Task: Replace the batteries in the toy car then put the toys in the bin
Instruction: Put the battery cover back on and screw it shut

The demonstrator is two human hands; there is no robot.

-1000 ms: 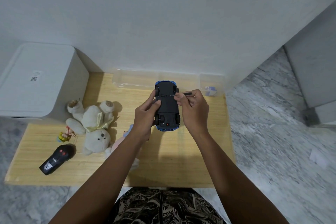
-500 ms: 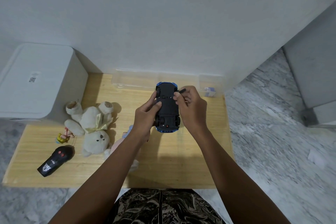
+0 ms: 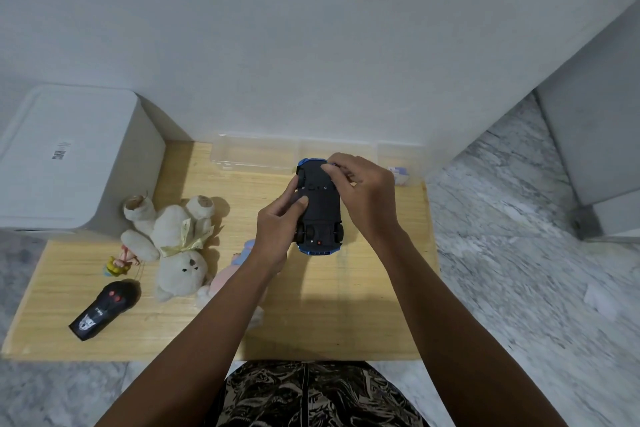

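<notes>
Gripping upturned toy car (image 3: 320,208): left hand (image 3: 280,229) fingers underside, right hand (image 3: 363,194) fingers front

1. Right hand (image 3: 367,194) is now further over the front of the toy car (image 3: 320,208), fingers curled on its underside near the front wheel.
2. Thin black tool seen earlier sticking out of the right hand no longer shows.
3. Left thumb sits a bit lower on the car's underside.

We see teddy bear (image 3: 176,239) left on table (image 3: 346,322), remote (image 3: 104,309) in front of it, bin (image 3: 69,156) behind-left.
</notes>
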